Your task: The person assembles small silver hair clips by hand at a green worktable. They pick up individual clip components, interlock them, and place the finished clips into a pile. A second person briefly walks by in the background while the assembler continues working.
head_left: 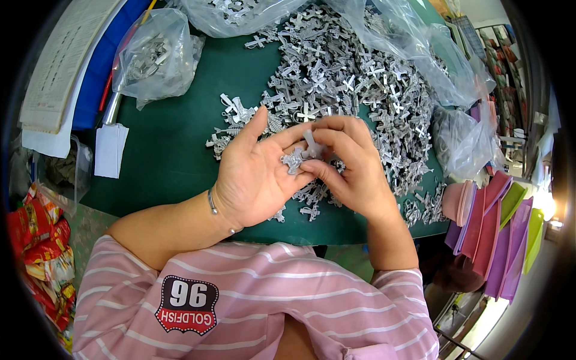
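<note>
My left hand (249,162) lies palm up, fingers stretched out, above the near side of a green table. A small grey metal ornament piece (293,161) with an irregular, knobbed outline rests at its fingers. Thumb and forefinger of my right hand (354,159) pinch a small grey metal piece (310,144) just over the left fingers; its full shape is partly hidden. Beyond both hands spreads a large heap of small grey metal pieces (324,66), several of them cross-shaped. More loose pieces (231,114) lie beside the left fingertips, and some show beneath the hands.
Clear plastic bags (159,60) with metal pieces stand at the far left and along the back. White paper slips (111,150) lie on the green tabletop (162,162) at left, near a blue tray (99,66). Pink, purple and green plastic bins (492,228) flank the right edge.
</note>
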### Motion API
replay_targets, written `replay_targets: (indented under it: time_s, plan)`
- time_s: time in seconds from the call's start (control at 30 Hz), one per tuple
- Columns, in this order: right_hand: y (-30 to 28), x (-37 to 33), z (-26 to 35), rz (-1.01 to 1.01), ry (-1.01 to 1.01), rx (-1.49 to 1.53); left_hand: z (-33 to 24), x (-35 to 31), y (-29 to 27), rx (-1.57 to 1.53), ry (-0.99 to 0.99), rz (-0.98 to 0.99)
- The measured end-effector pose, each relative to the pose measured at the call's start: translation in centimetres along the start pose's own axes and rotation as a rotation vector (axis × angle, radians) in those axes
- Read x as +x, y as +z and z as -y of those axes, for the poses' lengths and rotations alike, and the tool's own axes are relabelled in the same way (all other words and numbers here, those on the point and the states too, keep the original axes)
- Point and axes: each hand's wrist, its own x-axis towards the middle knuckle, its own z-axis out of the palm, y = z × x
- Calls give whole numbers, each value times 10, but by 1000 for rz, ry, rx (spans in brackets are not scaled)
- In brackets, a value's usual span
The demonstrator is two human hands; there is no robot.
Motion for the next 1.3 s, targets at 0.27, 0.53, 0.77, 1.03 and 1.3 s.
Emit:
replay_targets:
  time_s: [0.27, 0.53, 0.77, 1.03, 1.3]
  plan:
    - [-11, -5, -1, -94, -117, 14, 3, -2, -3, -4, -51, -64]
    - [4, 25, -78, -205, 107, -307, 3, 0, 3, 0, -40, -68]
    - [-2, 26, -85, -123, 123, -385, 2, -1, 3, -10, -25, -70]
    - [-24, 4, -65, -297, 753, 524, 4, -3, 3, 3, -22, -68]
    - [-35, -10, -49, -299, 738, 786, 5, -1, 3, 6, -24, -85]
